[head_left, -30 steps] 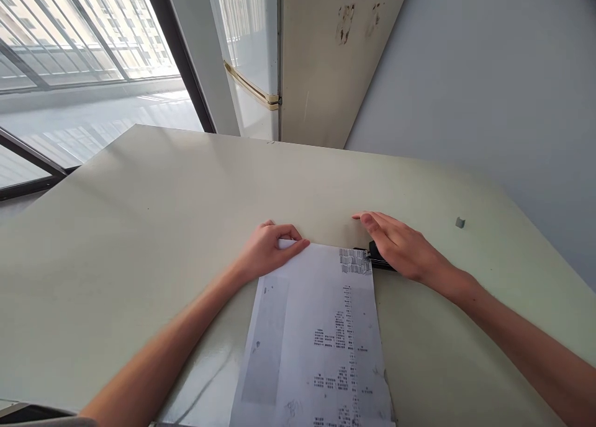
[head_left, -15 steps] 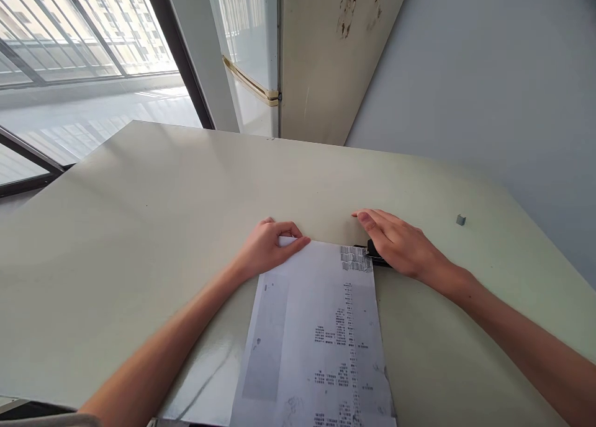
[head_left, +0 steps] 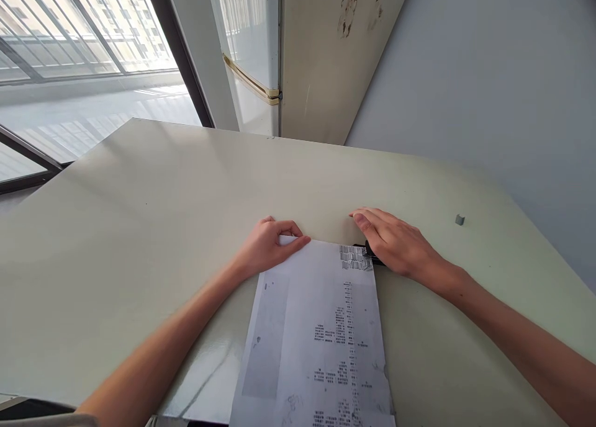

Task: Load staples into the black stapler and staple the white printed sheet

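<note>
A printed sheet of paper lies on the pale table in front of me. My left hand pinches the sheet's far left corner, thumb on top and fingers curled. My right hand lies flat, fingers stretched and together, pressing down on a black stapler at the sheet's far right corner. Only a small dark part of the stapler shows under the palm.
A small grey piece lies on the table at the right. A white refrigerator stands behind the table's far edge, a grey wall to the right, and a barred window at the left.
Almost nothing has moved. My right hand has shifted slightly left and down onto the stapler; the view has tilted a little.
</note>
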A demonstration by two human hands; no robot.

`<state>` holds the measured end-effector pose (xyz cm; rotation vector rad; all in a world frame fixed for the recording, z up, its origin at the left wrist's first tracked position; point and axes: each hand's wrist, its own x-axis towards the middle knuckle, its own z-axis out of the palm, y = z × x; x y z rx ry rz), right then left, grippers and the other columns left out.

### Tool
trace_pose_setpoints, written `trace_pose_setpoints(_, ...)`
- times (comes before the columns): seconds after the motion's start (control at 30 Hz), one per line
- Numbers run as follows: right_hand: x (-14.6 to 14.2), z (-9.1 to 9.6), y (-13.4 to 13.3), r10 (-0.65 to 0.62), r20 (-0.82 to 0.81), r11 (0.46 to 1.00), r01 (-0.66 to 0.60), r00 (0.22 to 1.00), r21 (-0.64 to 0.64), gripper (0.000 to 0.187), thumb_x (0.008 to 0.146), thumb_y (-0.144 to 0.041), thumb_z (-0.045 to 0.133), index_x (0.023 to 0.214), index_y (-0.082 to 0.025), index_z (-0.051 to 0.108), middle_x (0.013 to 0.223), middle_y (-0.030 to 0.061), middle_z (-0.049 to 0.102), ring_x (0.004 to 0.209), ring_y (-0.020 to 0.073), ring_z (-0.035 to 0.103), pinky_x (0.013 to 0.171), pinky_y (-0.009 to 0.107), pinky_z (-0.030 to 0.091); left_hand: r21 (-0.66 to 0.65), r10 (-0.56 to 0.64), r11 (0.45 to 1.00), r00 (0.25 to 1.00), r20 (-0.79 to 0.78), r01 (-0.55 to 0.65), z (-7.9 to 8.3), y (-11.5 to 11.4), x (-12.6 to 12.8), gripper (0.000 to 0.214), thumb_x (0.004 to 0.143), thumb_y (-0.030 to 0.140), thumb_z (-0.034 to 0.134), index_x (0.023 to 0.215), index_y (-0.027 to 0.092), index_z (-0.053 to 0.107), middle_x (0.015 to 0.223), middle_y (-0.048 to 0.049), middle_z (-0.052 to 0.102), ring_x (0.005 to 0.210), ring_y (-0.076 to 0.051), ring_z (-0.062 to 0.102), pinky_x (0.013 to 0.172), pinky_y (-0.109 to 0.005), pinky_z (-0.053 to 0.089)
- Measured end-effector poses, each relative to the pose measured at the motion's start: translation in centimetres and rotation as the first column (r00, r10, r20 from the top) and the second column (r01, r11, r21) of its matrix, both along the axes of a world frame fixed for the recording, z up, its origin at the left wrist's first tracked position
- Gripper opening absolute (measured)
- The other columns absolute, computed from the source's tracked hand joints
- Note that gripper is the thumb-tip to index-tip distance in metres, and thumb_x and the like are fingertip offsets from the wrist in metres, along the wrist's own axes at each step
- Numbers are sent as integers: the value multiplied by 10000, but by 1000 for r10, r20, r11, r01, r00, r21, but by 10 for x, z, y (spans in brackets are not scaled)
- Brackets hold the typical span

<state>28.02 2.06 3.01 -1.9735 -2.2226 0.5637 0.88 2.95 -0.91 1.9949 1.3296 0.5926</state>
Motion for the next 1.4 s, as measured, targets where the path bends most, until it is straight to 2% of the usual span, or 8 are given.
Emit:
trace_pose_setpoints(0.1,0,-1,0,13,4,1000,-13,1000,13,507,1097,-527,208,1211,-351,670,1425,-16,671,1321,270,615,1039,470,533,-1,-3,1000,1000,2,3,0,0,0,301,937,516,611,835,263,738,816,24,761,870,-224,615,985,-445,450)
trace_pose_setpoints(0.4,-1,5,1,-18,-23,998,17,1000,-55,522,1097,-534,186,1198,-351,664,1456,-15,651,1362,286,576,1085,515,483,-4,-14,1000,1000,1,14,2,-1,0,299,939,522,613,830,272,735,824,35,767,862,-221,613,1015,-448,430)
trace_pose_setpoints(0.7,1,5,0,-16,-28,998,14,999,-60,534,1096,-560,173,1225,-361,652,1438,-11,659,1347,290,583,1052,497,495,33,-46,998,999,19,45,0,1,-2,293,948,517,623,831,273,737,792,50,765,800,-197,632,998,-425,434)
trace_pose_setpoints(1.0,7,1,2,13,-28,1000,-14,1000,-16,548,1099,-576,173,1276,-370,649,1319,13,715,1228,290,654,918,429,558,30,-57,998,998,12,57,2,0,-2,303,962,515,607,832,274,737,766,48,759,801,-200,647,1007,-434,438)
trace_pose_setpoints(1.4,4,2,1,17,-7,1000,-17,1000,-14,521,1104,-552,187,1264,-372,649,1313,6,713,1229,286,652,928,421,551,25,-55,998,998,8,55,4,0,-2,314,958,524,603,831,270,736,800,39,766,828,-204,662,1035,-443,426)
